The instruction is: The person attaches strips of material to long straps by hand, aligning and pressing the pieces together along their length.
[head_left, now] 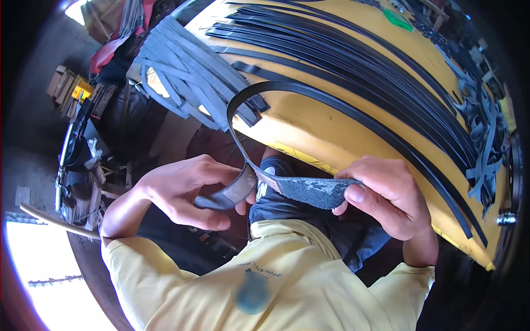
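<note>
My right hand pinches the end of a black leather belt strip between thumb and fingers, with its rough grey underside showing. My left hand is curled around a smoother grey-brown part of the strip, near a brown patch where pieces overlap. Both hands are held in front of my body, at the near edge of the yellow table. From between them the strip rises in a loop and runs right across the tabletop. Some of my left fingers are hidden behind the strip.
Several long black strips lie side by side on the table. A pile of grey strips hangs over its left end. Curled offcuts heap at the right, and a green object lies at the back. Wood scraps stand at left.
</note>
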The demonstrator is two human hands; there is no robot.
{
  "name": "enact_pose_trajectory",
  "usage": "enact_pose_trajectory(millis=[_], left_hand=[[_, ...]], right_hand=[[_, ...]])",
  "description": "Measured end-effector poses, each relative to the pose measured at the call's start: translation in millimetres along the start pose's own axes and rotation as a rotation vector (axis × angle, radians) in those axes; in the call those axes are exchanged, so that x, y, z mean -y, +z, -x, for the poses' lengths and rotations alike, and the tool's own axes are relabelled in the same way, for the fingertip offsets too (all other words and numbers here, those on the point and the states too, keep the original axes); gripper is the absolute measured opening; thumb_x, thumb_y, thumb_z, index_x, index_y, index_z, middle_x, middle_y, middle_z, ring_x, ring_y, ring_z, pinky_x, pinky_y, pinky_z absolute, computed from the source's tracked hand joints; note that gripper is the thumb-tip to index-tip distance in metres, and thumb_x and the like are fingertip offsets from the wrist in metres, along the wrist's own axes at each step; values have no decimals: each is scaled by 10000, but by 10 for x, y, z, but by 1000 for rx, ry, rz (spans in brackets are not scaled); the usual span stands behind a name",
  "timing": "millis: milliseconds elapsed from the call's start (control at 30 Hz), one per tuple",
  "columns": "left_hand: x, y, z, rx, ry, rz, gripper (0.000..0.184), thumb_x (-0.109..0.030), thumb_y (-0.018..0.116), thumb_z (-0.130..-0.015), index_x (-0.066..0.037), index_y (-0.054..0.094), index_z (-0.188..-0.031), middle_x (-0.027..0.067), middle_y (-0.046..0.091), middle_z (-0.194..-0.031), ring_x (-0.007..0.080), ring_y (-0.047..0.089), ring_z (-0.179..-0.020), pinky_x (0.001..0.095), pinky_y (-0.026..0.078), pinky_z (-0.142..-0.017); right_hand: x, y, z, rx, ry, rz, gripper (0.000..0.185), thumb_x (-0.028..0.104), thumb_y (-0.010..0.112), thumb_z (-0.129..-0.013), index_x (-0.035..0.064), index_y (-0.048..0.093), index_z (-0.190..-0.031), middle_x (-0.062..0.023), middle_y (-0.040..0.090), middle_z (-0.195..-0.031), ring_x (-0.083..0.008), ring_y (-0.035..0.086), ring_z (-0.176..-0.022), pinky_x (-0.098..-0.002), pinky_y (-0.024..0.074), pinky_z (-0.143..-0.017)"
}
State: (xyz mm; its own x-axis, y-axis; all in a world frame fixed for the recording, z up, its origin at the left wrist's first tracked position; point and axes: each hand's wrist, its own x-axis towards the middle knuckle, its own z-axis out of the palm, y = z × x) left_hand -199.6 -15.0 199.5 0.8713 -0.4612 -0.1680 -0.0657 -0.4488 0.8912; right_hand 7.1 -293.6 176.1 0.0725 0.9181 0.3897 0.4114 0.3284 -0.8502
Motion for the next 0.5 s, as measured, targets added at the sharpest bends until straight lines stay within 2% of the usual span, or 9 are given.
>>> enact_pose_trajectory(millis=[67, 100, 133, 233, 333, 367, 400, 467, 500], left_hand=[[-134, 49, -2, -72, -131, 218, 454, -287, 754, -903, 50, 661, -1193, 175, 759, -1012, 280, 751, -961, 369, 567, -852], [-89, 101, -7, -136, -76, 236, 510, -373, 727, -968, 57, 644, -1230, 180, 764, -980, 238, 760, -908, 343, 562, -823], [-111, 142, -22, -145, -75, 235, 510, -373, 727, -968, 57, 644, -1230, 180, 764, -980, 238, 760, -908, 343, 562, -823], [-198, 261, -55, -329, -198, 229, 343, -249, 535, -1104, 58, 646, -1208, 157, 772, -919, 177, 762, -868, 283, 544, -735], [-203, 311, -34, -338, -218, 135, 287, -189, 517, -1109, 51, 650, -1193, 126, 756, -826, 171, 763, -859, 294, 545, -736], [-172, 344, -39, -362, -163, 73, 265, -166, 510, -1108, 48, 648, -1182, 107, 723, -745, 163, 759, -776, 293, 554, -677], [-190, 346, -50, -366, -162, 72, 265, -166, 510, -1108, 48, 648, -1182, 107, 723, -745, 163, 759, -776, 293, 554, -677], [-250, 348, -69, -330, -298, 75, 244, -133, 494, -1105, 45, 646, -1173, 89, 696, -700, 155, 734, -657, 288, 549, -581], [-272, 355, -85, -330, -296, 76, 244, -133, 494, -1105, 45, 646, -1173, 89, 696, -700, 155, 734, -657, 288, 549, -581]], right_hand=[[24, 16, -21, 2, 53, 17, 266, 144, 588, -1018, -105, 682, -1027, -134, 730, -775, -235, 691, -677, -339, 512, -657], [25, 23, -30, 11, 48, 19, 266, 144, 588, -1018, -105, 682, -1027, -134, 730, -775, -235, 691, -677, -339, 512, -657], [21, 29, -39, 12, 43, -4, 228, 126, 592, -1023, -82, 687, -1039, -124, 714, -771, -258, 685, -669, -352, 507, -645], [15, 36, -74, 30, 41, 0, 191, 111, 607, -1018, -56, 693, -1056, -115, 702, -768, -286, 687, -674, -373, 508, -653], [-45, 21, -72, 53, 18, 129, 208, 129, 641, -993, -53, 692, -1081, -126, 717, -813, -308, 703, -740, -402, 516, -721], [-67, 16, -69, 59, -8, 224, 233, 143, 665, -977, -53, 689, -1101, -134, 729, -857, -324, 712, -792, -422, 520, -767], [-64, 5, -75, 63, -11, 226, 233, 143, 665, -977, -53, 689, -1101, -134, 729, -857, -324, 712, -792, -422, 520, -767], [-37, -5, -71, 134, 52, 361, 362, 235, 724, -944, -54, 673, -1155, -167, 736, -976, -355, 708, -916, -445, 509, -862], [-13, -22, -67, 134, 54, 362, 362, 235, 724, -944, -54, 673, -1155, -167, 736, -976, -355, 708, -916, -445, 509, -862]])
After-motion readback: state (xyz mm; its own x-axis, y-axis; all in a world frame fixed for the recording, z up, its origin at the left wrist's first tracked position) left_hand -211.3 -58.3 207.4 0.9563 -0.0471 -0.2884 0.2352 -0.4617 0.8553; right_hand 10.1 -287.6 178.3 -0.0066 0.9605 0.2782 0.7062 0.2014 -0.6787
